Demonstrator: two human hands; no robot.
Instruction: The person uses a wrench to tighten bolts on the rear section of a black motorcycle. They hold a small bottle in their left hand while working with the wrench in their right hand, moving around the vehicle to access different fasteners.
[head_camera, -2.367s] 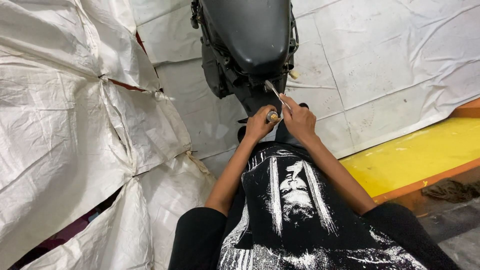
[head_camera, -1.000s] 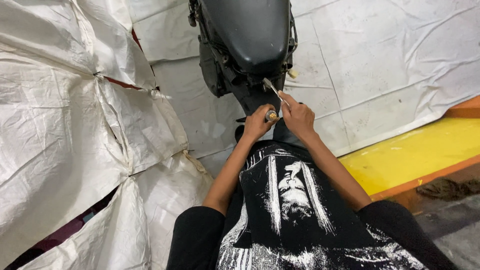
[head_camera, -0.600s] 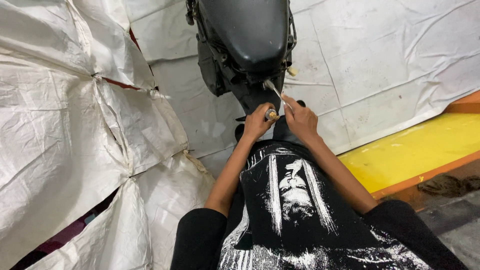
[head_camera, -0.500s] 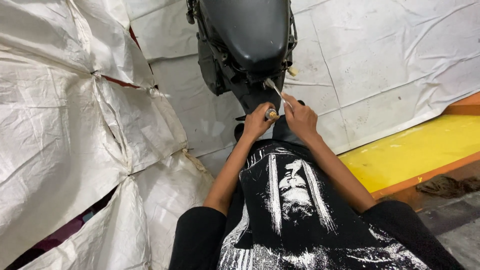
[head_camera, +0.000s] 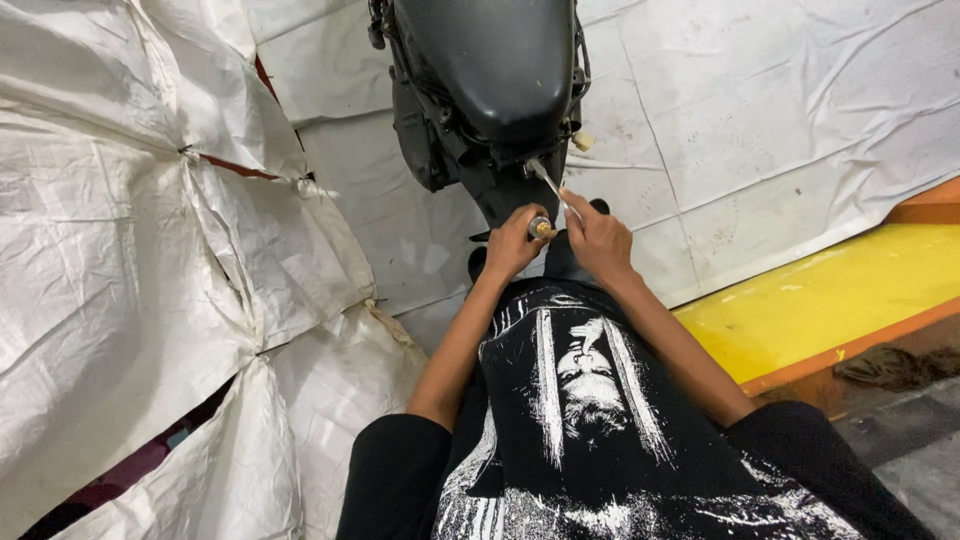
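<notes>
Seen from above: left hand (head_camera: 512, 243) curled closed around a small cylindrical piece with a brass-coloured end (head_camera: 541, 229), held just below the rear lower edge of a glossy black plastic motorcycle body (head_camera: 487, 75). Right hand (head_camera: 596, 237) closed in a pinch on a thin silver metal tool (head_camera: 548, 184), its shaft slanting up and left from the fingers to the dark underside of the black body, tip touching or nearly touching there; cannot tell which. Both hands close together, almost touching, with the brass-ended piece between them. Forearms bare, stretched forward over a black shirt with a white printed figure (head_camera: 585, 400). Crumpled white woven plastic sheeting (head_camera: 140, 230) spread over the floor and heaped at the left, torn seams showing red beneath. Yellow painted ledge with an orange edge (head_camera: 830, 300) at the right, well apart from the hands, a frayed brown clump of rope (head_camera: 900, 365) just below it. Against the frames of the last few seconds, almost nothing changed: same grip in each hand, same slant of the silver tool, same spot under the black body; only a slight drift of the view, so the motorcycle sits a touch differently in the frame.
</notes>
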